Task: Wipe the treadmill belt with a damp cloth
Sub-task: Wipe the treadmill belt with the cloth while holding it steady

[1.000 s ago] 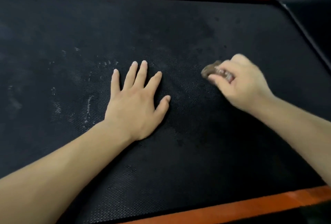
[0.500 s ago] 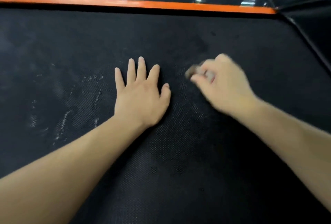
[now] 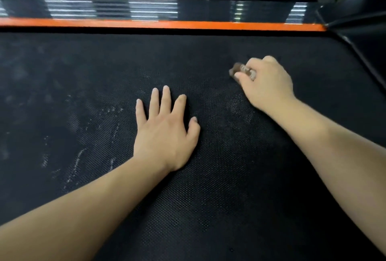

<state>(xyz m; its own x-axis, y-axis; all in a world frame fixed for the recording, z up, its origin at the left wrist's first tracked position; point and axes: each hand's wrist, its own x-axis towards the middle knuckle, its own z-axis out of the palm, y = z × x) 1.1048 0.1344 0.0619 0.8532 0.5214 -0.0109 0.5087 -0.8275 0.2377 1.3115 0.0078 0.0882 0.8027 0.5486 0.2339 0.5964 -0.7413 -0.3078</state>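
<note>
The black textured treadmill belt (image 3: pixel 208 208) fills the head view. My left hand (image 3: pixel 165 133) lies flat on it near the middle, fingers straight and spread, pointing away from me. My right hand (image 3: pixel 269 83) is further right and farther away, its fingers curled round a small bunched brown cloth (image 3: pixel 237 70) that it holds against the belt. Only the cloth's left end shows past my fingers. Pale dusty streaks (image 3: pixel 77 162) mark the belt left of my left hand.
An orange side rail (image 3: pixel 167 24) runs along the far edge of the belt, with a glossy dark panel (image 3: pixel 146 10) behind it. A black frame part (image 3: pixel 355 37) angles down at the far right.
My right hand with the cloth swept left toward my left hand, then back right and away. My left hand stayed flat on the belt. The view tilted up, showing more beyond the far rail.
</note>
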